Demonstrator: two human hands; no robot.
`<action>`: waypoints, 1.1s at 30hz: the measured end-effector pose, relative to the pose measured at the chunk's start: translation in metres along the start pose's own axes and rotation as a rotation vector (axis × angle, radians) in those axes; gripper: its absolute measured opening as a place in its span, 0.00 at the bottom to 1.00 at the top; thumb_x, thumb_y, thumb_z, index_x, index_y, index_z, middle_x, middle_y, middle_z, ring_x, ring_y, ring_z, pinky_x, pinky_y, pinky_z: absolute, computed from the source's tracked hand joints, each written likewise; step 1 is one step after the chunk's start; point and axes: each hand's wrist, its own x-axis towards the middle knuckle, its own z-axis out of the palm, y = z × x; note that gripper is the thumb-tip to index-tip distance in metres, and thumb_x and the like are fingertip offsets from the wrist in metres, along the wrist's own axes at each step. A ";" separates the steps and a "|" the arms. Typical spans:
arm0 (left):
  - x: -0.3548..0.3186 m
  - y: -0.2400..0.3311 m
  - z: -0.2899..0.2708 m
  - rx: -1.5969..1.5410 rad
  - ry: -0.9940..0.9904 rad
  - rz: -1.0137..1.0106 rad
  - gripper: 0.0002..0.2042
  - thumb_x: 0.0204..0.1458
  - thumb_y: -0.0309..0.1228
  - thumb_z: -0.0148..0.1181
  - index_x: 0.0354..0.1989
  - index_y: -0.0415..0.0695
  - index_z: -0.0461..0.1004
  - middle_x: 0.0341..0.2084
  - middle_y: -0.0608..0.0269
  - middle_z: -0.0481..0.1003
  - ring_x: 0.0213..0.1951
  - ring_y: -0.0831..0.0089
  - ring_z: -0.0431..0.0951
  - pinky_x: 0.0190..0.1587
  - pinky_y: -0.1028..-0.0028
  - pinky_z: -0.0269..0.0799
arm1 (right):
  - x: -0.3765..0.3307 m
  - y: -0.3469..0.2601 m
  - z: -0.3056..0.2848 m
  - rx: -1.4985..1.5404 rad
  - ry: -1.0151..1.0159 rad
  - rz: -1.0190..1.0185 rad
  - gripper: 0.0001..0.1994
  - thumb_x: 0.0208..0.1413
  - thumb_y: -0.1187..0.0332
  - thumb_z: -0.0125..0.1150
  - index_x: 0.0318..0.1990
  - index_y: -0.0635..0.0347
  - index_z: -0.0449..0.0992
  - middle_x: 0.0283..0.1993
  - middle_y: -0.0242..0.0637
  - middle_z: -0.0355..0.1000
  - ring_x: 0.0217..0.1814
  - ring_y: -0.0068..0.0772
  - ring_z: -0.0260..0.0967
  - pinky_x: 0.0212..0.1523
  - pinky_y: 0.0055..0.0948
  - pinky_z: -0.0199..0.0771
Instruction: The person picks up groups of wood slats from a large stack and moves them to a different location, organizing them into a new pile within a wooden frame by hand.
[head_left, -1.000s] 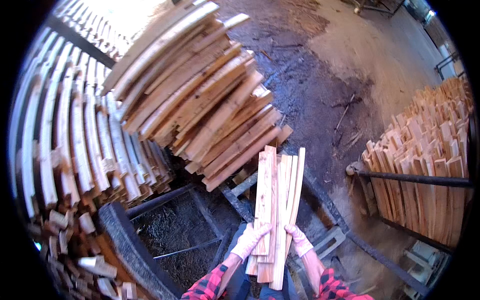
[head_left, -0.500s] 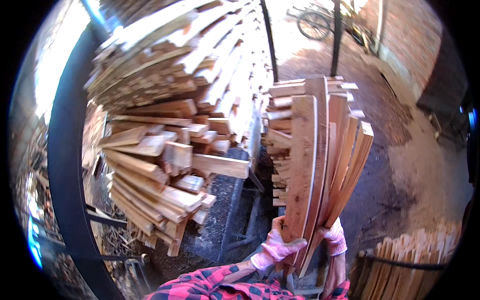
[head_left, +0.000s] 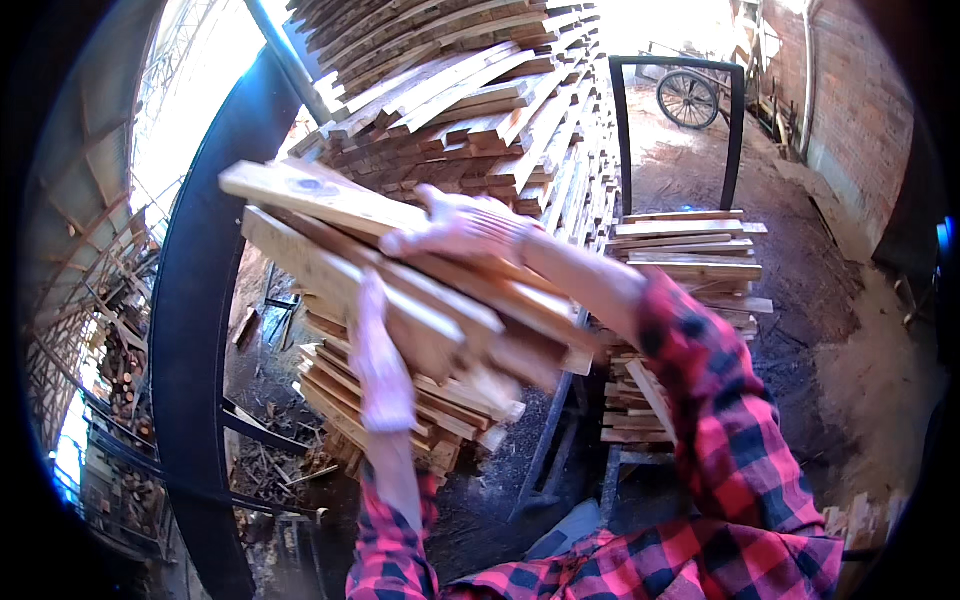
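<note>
A bundle of several wooden boards (head_left: 345,272) hangs tilted between my two gloved hands, above a lower pile of boards (head_left: 330,395). My left hand (head_left: 376,365) presses against the near side of the bundle, fingers pointing up along it. Across the top lies my right hand (head_left: 465,228), its fingers curled over the upper board and the thumb apart. Both gloves look pale pink. The near ends of the boards are smeared by motion, and the bundle hides much of the pile beneath.
A tall stack of boards (head_left: 430,85) rises behind the bundle. To the right stands a rack of boards (head_left: 690,268) with a dark upright frame (head_left: 738,140). A thick dark post (head_left: 195,330) is at left. Cut wood (head_left: 862,520) shows at lower right; a wheeled cart (head_left: 688,98) stands far back.
The bundle has swung from upright over the right-hand rack to a slanted position over the left pile. Both hands went left with it; the right hand now lies on top. The view has shifted.
</note>
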 end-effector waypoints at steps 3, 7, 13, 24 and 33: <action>0.160 -0.044 0.001 0.292 -0.199 0.008 0.35 0.60 0.56 0.57 0.66 0.39 0.67 0.57 0.56 0.72 0.57 0.69 0.71 0.62 0.67 0.67 | 0.059 0.013 -0.018 -0.209 0.030 -0.067 0.50 0.50 0.26 0.51 0.65 0.64 0.65 0.65 0.58 0.67 0.67 0.54 0.66 0.64 0.45 0.68; 0.260 -0.095 -0.033 0.554 -0.098 -0.122 0.31 0.60 0.54 0.59 0.57 0.36 0.73 0.50 0.59 0.76 0.51 0.71 0.73 0.58 0.69 0.69 | -0.020 -0.016 -0.003 -0.029 0.201 -0.305 0.36 0.56 0.39 0.57 0.63 0.57 0.70 0.59 0.57 0.72 0.62 0.54 0.70 0.63 0.44 0.68; 0.274 -0.124 -0.022 0.387 -0.221 -0.030 0.29 0.62 0.54 0.57 0.60 0.41 0.74 0.52 0.66 0.77 0.53 0.74 0.73 0.63 0.71 0.63 | -0.219 0.073 0.090 0.645 -0.020 -0.246 0.35 0.60 0.38 0.55 0.65 0.55 0.69 0.58 0.46 0.74 0.55 0.45 0.73 0.53 0.43 0.75; -0.087 -0.158 0.119 0.603 -0.565 0.973 0.34 0.60 0.58 0.54 0.65 0.43 0.68 0.61 0.47 0.68 0.63 0.49 0.65 0.65 0.53 0.60 | -0.453 0.263 0.254 0.952 0.280 1.068 0.35 0.58 0.45 0.63 0.65 0.62 0.68 0.50 0.35 0.74 0.40 0.24 0.68 0.37 0.25 0.70; -0.144 -0.602 0.190 0.818 -0.865 -0.264 0.40 0.57 0.49 0.65 0.69 0.34 0.59 0.66 0.42 0.64 0.68 0.54 0.63 0.69 0.63 0.57 | -0.523 0.398 0.287 1.366 0.650 1.319 0.35 0.59 0.48 0.65 0.68 0.61 0.65 0.55 0.35 0.73 0.46 0.24 0.69 0.36 0.23 0.69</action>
